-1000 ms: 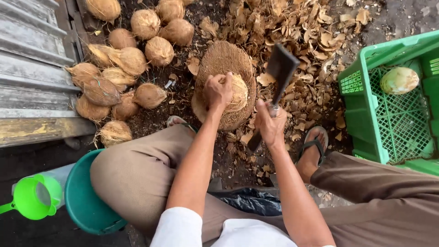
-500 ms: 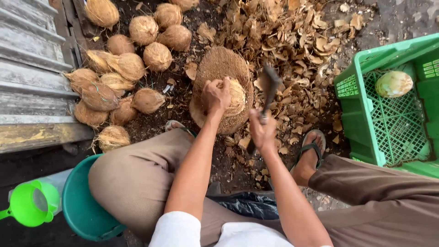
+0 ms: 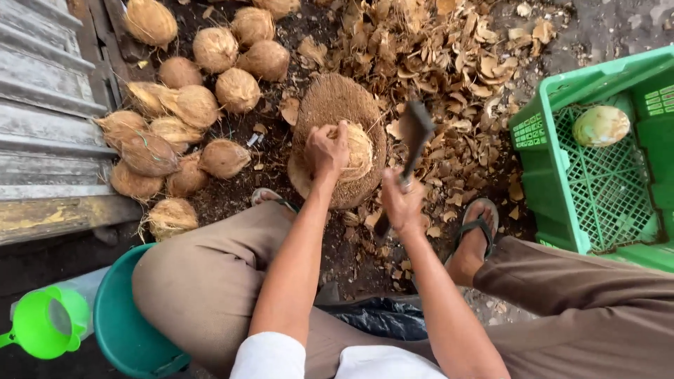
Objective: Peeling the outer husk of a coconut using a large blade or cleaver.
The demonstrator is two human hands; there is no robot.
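Note:
My left hand [image 3: 327, 149] grips a pale, partly husked coconut [image 3: 359, 151] and steadies it on a round fibrous wooden block [image 3: 334, 102]. My right hand [image 3: 402, 205] is closed on the handle of a dark cleaver [image 3: 415, 131], its blade raised just right of the coconut. I sit with both knees apart, my feet in sandals on either side of the block.
A pile of brown husked coconuts [image 3: 189, 105] lies to the left beside wooden planks [image 3: 42, 126]. Husk shavings [image 3: 449, 63] litter the ground beyond. At right a green crate [image 3: 554, 175] holds one peeled coconut [image 3: 600, 125]. A teal bucket [image 3: 119, 323] and a green funnel [image 3: 43, 324] sit lower left.
The cleaver has swung in my right hand, turning from broad-side to edge-on, and is now raised beside the coconut. My left hand has kept its grip on the coconut.

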